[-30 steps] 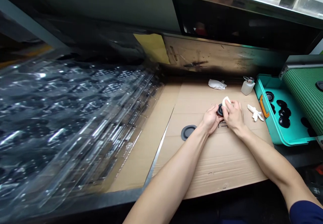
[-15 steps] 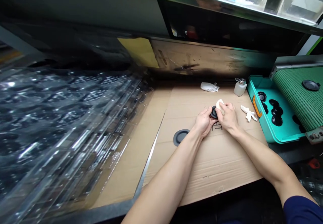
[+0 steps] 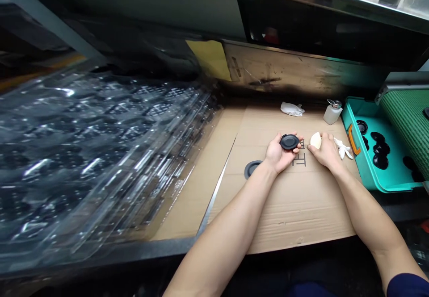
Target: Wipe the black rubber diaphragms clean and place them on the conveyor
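My left hand is closed around the edge of a small round black plastic part, with its dished face turned up. In my right hand a cream-coloured round pad, sponge-like, is pinched just above the cardboard. A gap separates the pad from the black part. A flat black ring-shaped disc lies left of my left wrist, partly covered by the forearm. Close beyond my right hand is a crumpled white scrap.
A white pump bottle and a crumpled white wad stand at the back. To the right, a teal bin holds several black parts beneath a green conveyor belt. Stacked clear plastic trays fill the left.
My right hand has drawn the pad away to the right, off the black part. My left hand now shows the part face up. The whole view has shifted left.
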`<state>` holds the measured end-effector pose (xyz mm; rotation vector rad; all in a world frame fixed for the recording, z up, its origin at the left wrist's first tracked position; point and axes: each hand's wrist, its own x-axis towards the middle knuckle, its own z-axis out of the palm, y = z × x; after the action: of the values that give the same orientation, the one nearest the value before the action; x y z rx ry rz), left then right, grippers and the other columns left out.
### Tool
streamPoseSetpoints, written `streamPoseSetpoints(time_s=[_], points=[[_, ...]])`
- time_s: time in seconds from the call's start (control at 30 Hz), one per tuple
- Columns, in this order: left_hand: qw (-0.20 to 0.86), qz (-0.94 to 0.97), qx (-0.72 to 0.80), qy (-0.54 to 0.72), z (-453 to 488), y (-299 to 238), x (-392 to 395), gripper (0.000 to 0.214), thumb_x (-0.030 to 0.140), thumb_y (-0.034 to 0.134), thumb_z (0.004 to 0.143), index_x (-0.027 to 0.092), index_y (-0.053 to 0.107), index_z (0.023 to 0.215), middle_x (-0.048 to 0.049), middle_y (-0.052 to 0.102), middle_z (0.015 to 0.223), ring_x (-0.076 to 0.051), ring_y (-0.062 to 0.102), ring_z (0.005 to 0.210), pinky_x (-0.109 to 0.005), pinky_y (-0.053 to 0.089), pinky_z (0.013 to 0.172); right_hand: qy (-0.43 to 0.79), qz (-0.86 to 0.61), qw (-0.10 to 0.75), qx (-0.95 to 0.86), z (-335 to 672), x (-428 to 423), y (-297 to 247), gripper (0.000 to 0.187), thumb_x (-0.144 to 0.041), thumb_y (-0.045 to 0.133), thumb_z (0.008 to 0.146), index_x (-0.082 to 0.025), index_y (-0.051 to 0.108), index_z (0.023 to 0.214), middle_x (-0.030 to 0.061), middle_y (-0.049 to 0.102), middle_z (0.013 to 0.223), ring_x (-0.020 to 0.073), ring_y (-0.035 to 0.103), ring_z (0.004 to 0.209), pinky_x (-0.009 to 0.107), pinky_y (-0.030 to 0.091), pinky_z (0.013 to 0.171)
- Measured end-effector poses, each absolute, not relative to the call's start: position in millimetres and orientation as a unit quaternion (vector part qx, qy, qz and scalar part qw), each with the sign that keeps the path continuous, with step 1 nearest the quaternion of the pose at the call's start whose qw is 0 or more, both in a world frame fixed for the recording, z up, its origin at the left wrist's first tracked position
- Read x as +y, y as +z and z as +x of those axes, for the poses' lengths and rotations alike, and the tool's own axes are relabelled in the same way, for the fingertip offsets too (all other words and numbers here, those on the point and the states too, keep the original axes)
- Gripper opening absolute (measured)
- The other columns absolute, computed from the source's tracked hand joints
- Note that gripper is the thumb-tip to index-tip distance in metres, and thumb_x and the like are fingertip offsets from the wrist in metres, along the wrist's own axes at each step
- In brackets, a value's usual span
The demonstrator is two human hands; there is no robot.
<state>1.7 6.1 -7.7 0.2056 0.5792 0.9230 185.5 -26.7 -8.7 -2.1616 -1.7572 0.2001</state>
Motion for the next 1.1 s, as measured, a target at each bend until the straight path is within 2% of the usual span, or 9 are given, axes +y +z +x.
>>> streamPoseSetpoints(time_s=[0.1,0.23,0.37,0.43,0.53,0.6,0.7,0.87,1.1], points=[[0.844,0.102,0.289,0.441,2,-9,8,0.055,0.047,0.02,0.109,0.012,0.062,0.109,-0.0195,0.072,0.093,-0.019,0.059,0.062,-0.026,0.041,0.05,0.101,-0.749,0.227,-0.614,189,-28,-4,0.051,-0.041,0.065,0.091,-0.016,0.054,0.135,0.0171,0.069,0.117,0.0342,0.067,0.107,0.044,0.05,0.093],[0.822,0.152,0.3,0.46,8,-11,5,0.055,0.051,0.024,0.109,0.013,0.064,0.106,-0.0132,0.071,0.084,-0.018,0.06,0.059,-0.026,0.041,0.049,0.254,-0.651,0.377,-0.608,182,-35,4,0.038,-0.056,0.058,0.095,-0.024,0.061,0.117,0.0031,0.073,0.088,0.0225,0.067,0.08,0.031,0.05,0.072],[0.8,0.194,0.303,0.48,18,-14,-2,0.049,0.047,0.032,0.11,0.013,0.067,0.104,-0.0074,0.071,0.079,-0.017,0.069,0.071,-0.027,0.055,0.065,0.393,-0.573,0.375,-0.614,167,-41,4,0.041,-0.06,0.066,0.088,-0.023,0.062,0.104,-0.0039,0.065,0.068,0.0146,0.055,0.058,0.023,0.041,0.056],[0.795,0.215,0.301,0.48,22,-15,-6,0.045,0.044,0.035,0.11,0.013,0.068,0.104,-0.0082,0.073,0.082,-0.018,0.073,0.079,-0.029,0.058,0.076,0.403,-0.567,0.387,-0.605,158,-42,2,0.038,-0.058,0.069,0.085,-0.022,0.062,0.099,-0.0027,0.066,0.072,0.0137,0.054,0.06,0.023,0.041,0.056],[0.803,0.221,0.296,0.468,24,-18,-8,0.044,0.044,0.039,0.11,0.012,0.069,0.102,-0.0108,0.076,0.087,-0.021,0.076,0.086,-0.033,0.06,0.083,0.405,-0.542,0.435,-0.594,150,-40,0,0.035,-0.053,0.068,0.085,-0.021,0.062,0.097,0.0049,0.073,0.105,0.0145,0.063,0.075,0.025,0.048,0.067],[0.814,0.205,0.295,0.456,21,-19,-8,0.046,0.048,0.044,0.108,0.011,0.07,0.1,-0.0129,0.077,0.088,-0.025,0.077,0.089,-0.037,0.061,0.087,0.416,-0.526,0.42,-0.611,151,-38,0,0.033,-0.051,0.066,0.084,-0.02,0.063,0.094,0.0072,0.071,0.119,0.0152,0.065,0.082,0.027,0.051,0.072],[0.823,0.181,0.298,0.449,18,-21,-6,0.047,0.051,0.049,0.105,0.009,0.071,0.104,-0.0154,0.078,0.092,-0.028,0.077,0.092,-0.042,0.061,0.091,0.408,-0.537,0.326,-0.663,160,-37,3,0.031,-0.05,0.065,0.085,-0.02,0.066,0.091,0.0043,0.074,0.102,0.0177,0.066,0.081,0.028,0.05,0.072],[0.828,0.164,0.292,0.45,23,-23,-4,0.048,0.045,0.037,0.11,0.01,0.07,0.114,-0.017,0.078,0.105,-0.026,0.076,0.101,-0.042,0.06,0.095,0.175,-0.689,0.277,-0.646,158,-40,7,0.028,-0.043,0.054,0.096,-0.022,0.066,0.111,0.006,0.075,0.095,0.024,0.069,0.085,0.032,0.049,0.076],[0.828,0.151,0.289,0.456,24,-22,-3,0.053,0.042,0.027,0.112,0.011,0.07,0.112,-0.0145,0.078,0.102,-0.024,0.075,0.105,-0.038,0.059,0.098,0.103,-0.752,0.154,-0.632,128,-45,11,0.034,-0.045,0.04,0.106,-0.024,0.056,0.127,0.0106,0.076,0.103,0.0304,0.072,0.091,0.035,0.049,0.078]])
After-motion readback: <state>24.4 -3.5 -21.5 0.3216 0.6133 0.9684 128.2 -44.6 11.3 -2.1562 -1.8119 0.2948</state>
